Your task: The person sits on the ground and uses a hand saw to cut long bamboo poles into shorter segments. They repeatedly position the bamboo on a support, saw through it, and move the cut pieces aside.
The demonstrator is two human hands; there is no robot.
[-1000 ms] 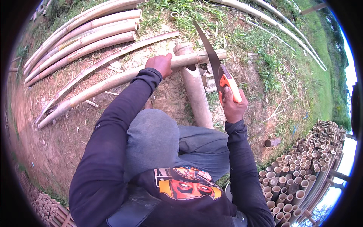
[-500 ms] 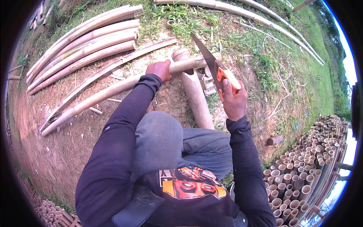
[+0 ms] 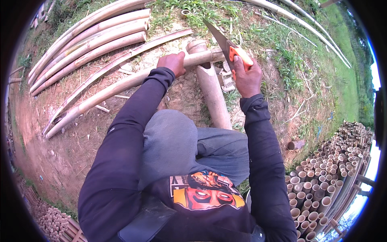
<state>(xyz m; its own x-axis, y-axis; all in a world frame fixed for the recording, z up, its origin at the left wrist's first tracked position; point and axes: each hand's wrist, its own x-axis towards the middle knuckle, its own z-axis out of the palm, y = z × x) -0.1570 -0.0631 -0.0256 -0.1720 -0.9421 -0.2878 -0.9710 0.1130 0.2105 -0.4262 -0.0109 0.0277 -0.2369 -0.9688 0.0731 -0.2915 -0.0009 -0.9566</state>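
Note:
My left hand [image 3: 172,65] is wrapped round a long bamboo pole [image 3: 121,84], which slants from the lower left up to the right. Near its right end the pole rests across a thick bamboo post [image 3: 217,101] with a notched top. My right hand [image 3: 248,77] grips a handsaw by its orange handle [image 3: 241,57]. The saw's blade [image 3: 219,39] points away and to the left, set across the pole's right end. Whether its teeth are in a cut cannot be made out. The handle hides whatever lies beyond the blade there.
Several bamboo poles [image 3: 100,48] lie at the far left, with a split length [image 3: 121,62] beside mine. Long thin poles [image 3: 298,20] curve along the far right. A stack of upright cut bamboo tubes [image 3: 318,177] stands at the lower right, a short offcut [image 3: 296,144] near it.
My right hand has moved the saw a little forward, so its handle now covers the pole's end. The left hand keeps its hold on the pole. The whole view has shifted slightly.

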